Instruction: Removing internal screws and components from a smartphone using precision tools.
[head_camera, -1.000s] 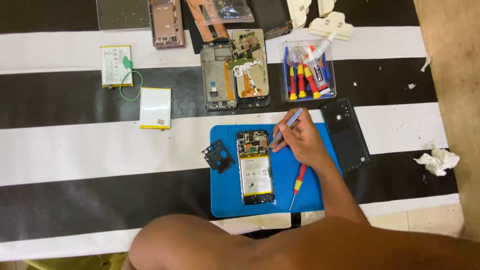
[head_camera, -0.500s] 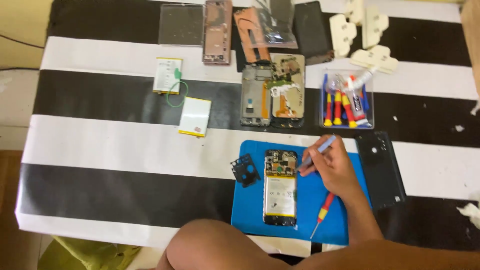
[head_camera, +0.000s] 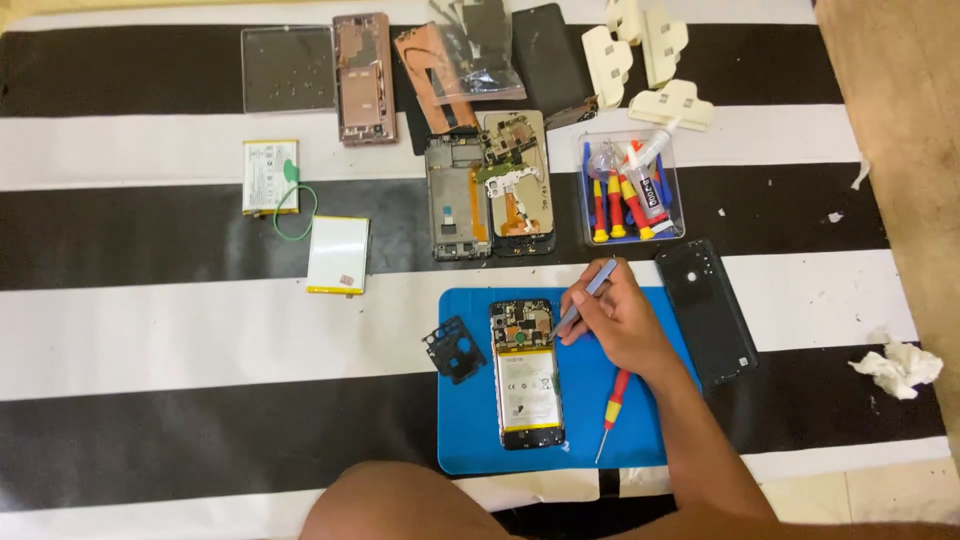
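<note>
Right hand (head_camera: 622, 322): fingers pinched around grey tweezers (head_camera: 586, 293), tips lowered to the upper edge of an opened phone (head_camera: 526, 372). Left hand: not in view.

Opened phone: back removed, circuit board at top, pale battery below; lies lengthwise on a blue work mat (head_camera: 470, 430), just left of the hand.

Red-and-yellow screwdriver (head_camera: 611, 412): loose on the mat, below the hand, tip pointing toward the near edge.

Black inner cover plate (head_camera: 454, 349): at the mat's left edge, just beside the phone.

Black phone back cover (head_camera: 706, 311): right of the mat, partly overlapping its edge.

Clear tool tray (head_camera: 633, 187): beyond the hand; holds red, yellow and blue screwdrivers and a glue tube.

Two stripped phone frames (head_camera: 489, 185): side by side, left of the tray, boards and orange flex cable exposed.

Two loose batteries: one with a green wire loop (head_camera: 270, 176), one white with yellow edging (head_camera: 338, 254); far left, well apart from the mat.

Far edge: clear plastic lid (head_camera: 288, 68), pink phone frame (head_camera: 362, 78), bagged parts (head_camera: 462, 60), cream plastic pieces (head_camera: 645, 62).

Crumpled tissue (head_camera: 897, 367): far right.

Surface: black-and-white striped cloth (head_camera: 150, 330).
</note>
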